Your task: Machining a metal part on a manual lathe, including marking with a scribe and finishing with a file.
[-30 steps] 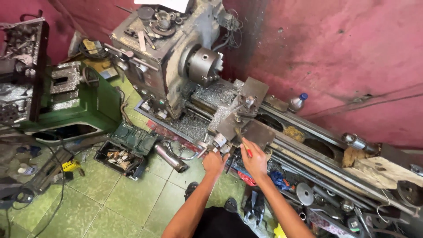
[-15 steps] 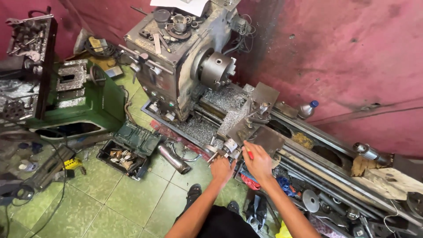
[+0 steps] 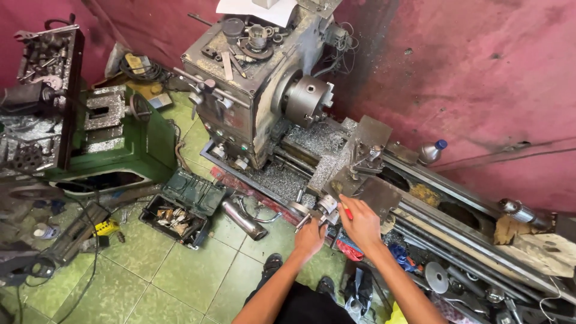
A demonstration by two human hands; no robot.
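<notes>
I stand at a metal lathe (image 3: pixel 252 90) with a bare chuck (image 3: pixel 309 99). My left hand (image 3: pixel 309 237) grips a handwheel crank (image 3: pixel 305 219) on the front of the carriage apron. My right hand (image 3: pixel 361 221) rests on the carriage next to a round dial knob (image 3: pixel 328 205) and holds a thin red-handled tool (image 3: pixel 345 210). The tool post (image 3: pixel 369 157) sits on the cross slide above my hands. Metal chips (image 3: pixel 312 138) cover the bed under the chuck.
An open green toolbox (image 3: pixel 183 210) and a chrome cylinder (image 3: pixel 241 219) lie on the green tiled floor. A green machine (image 3: pixel 114 138) stands at left. A small bottle with a blue cap (image 3: pixel 432 151) sits by the red wall. Loose parts lie under the bed at right (image 3: pixel 435 276).
The view shifted a little to the left, so the lathe and my hands sit further right and lower in frame. Both hands stay at the carriage controls.
</notes>
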